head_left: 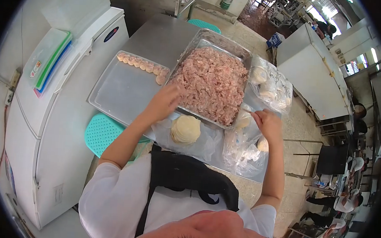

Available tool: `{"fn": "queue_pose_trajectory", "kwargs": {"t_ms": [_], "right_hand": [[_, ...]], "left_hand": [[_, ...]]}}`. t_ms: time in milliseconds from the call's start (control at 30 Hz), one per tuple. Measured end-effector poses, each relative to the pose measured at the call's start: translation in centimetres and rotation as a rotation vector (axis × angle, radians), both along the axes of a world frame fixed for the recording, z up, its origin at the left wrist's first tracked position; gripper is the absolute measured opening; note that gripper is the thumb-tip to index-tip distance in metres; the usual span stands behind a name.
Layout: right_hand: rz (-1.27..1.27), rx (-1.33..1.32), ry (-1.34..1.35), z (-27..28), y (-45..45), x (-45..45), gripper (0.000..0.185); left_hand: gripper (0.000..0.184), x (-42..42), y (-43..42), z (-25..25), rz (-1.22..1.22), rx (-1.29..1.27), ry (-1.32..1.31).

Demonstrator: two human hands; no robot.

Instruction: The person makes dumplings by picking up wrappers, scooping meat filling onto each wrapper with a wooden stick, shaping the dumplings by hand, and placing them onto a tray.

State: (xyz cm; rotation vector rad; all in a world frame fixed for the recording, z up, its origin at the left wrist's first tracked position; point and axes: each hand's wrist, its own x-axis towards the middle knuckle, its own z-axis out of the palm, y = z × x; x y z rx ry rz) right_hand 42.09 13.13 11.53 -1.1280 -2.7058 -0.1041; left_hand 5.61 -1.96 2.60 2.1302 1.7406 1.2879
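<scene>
My two hands stand apart at the near end of a pan of raw minced meat, set mid-table, its long side appearing to run from me toward the far edge of the table. My left hand is half curled by the pan's near left corner, its palm turned from view; whether it has hold of anything, I cannot tell. My right hand, just off the near right corner, is closed in a pinch on what looks like a thin tool pointing toward the meat.

By my judgement the key relation is this: the meat lies leftward and away from my right hand, while my left is nearer the tray at the table's left end. Small filled pieces line the tray's far edge, turning at the corner by the pan. Pale wrappers sit stacked at the table's near edge, closer to my left hand. A plastic bag lies at the near right corner.
</scene>
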Motion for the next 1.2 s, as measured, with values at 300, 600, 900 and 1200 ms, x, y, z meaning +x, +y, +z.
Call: {"fn": "queue_pose_trajectory", "kwargs": {"t_ms": [300, 600, 900, 1200], "right_hand": [[0.079, -0.182, -0.01, -8.4, 1.3, 1.1, 0.027], [0.117, -0.197, -0.143, -8.4, -2.5, -1.1, 0.037], [-0.031, -0.768, 0.462, -10.6, -2.0, -3.3, 0.039], [-0.185, -1.134, 1.114, -4.1, -5.0, -9.5, 0.039]], "left_hand": [[0.022, 5.4, -2.4, -1.8, -0.404, -0.297, 0.016], [0.022, 4.1, -2.1, -2.9, -0.398, -0.463, -0.338], [0.025, 3.2, 1.0, -2.8, -0.108, -0.49, -1.242], [0.032, 5.2, 3.8, 2.4, -0.283, -0.419, -1.667]]}}
